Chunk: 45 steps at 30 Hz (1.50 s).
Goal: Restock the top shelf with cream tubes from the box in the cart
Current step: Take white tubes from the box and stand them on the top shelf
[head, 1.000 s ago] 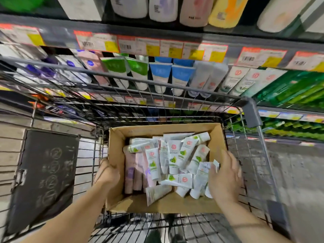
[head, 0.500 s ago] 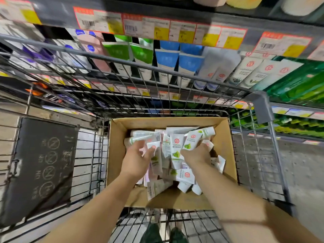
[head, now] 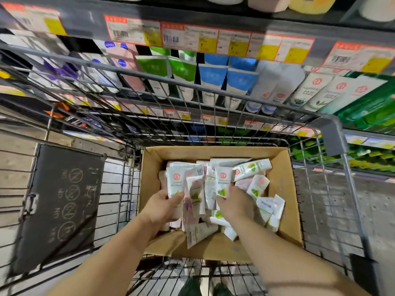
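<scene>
Two hands are inside the cardboard box (head: 282, 189), both at work in the pile of cream tubes (head: 211, 189). The left hand (head: 162, 208) has its grip closed on a white tube (head: 174, 182): fingers curl round the lower end, the thumb lies across the front, and the tube stands nearly upright with its red round logo toward 12 o'clock. The right hand (head: 235, 205) rests knuckles-up on the pile at the 3 o'clock side of the left hand. Its fingers bend down among the tubes, touching a white tube with a green leaf print (head: 222, 182); whether that grip has closed on it cannot be told, as the fingertips are hidden.

The remaining tubes lie loose and crossed over one another, filling the middle and far part of the box; bare cardboard floor shows at 6 o'clock. One tube (head: 252, 168) lies tilted across the pile at 1 o'clock.

The box sits in the basket of a wire shopping cart (head: 213, 97). A dark child-seat panel (head: 62, 201) with round markings hangs at 9 o'clock.

Beyond the cart rim at 12 o'clock, store shelves carry standing tubes in pink, green, blue and white. Price labels (head: 205, 39) line the shelf edge (head: 85, 20) above them.
</scene>
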Each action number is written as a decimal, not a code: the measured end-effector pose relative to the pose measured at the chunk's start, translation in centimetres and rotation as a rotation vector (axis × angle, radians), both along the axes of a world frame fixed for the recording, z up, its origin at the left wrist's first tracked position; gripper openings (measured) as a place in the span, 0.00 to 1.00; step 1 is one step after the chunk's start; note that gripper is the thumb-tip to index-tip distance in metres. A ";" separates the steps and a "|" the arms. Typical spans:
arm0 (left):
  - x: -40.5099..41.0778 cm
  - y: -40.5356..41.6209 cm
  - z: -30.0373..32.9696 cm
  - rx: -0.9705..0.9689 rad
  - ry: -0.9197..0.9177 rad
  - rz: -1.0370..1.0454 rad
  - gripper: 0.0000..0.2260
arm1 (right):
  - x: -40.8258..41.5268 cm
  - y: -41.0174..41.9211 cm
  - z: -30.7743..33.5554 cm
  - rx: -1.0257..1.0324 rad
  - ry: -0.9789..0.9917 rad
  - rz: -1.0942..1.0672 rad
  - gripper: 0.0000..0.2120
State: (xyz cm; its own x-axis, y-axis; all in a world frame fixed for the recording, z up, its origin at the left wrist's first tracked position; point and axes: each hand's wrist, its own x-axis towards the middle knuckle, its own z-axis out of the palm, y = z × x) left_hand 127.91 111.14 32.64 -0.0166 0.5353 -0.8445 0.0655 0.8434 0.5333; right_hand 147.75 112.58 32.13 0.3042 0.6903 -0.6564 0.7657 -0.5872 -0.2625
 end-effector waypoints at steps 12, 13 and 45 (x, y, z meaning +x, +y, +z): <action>1.3 0.2 5.3 0.036 -0.005 -0.017 0.09 | -0.6 -0.4 2.7 0.015 0.282 -0.267 0.19; 1.8 0.7 6.9 0.053 -0.027 -0.022 0.09 | -0.3 -0.2 4.1 0.016 0.359 -0.258 0.19; 46.3 -7.9 51.6 0.918 -0.448 -0.481 0.08 | 46.6 -18.3 51.8 1.000 0.735 -0.340 0.15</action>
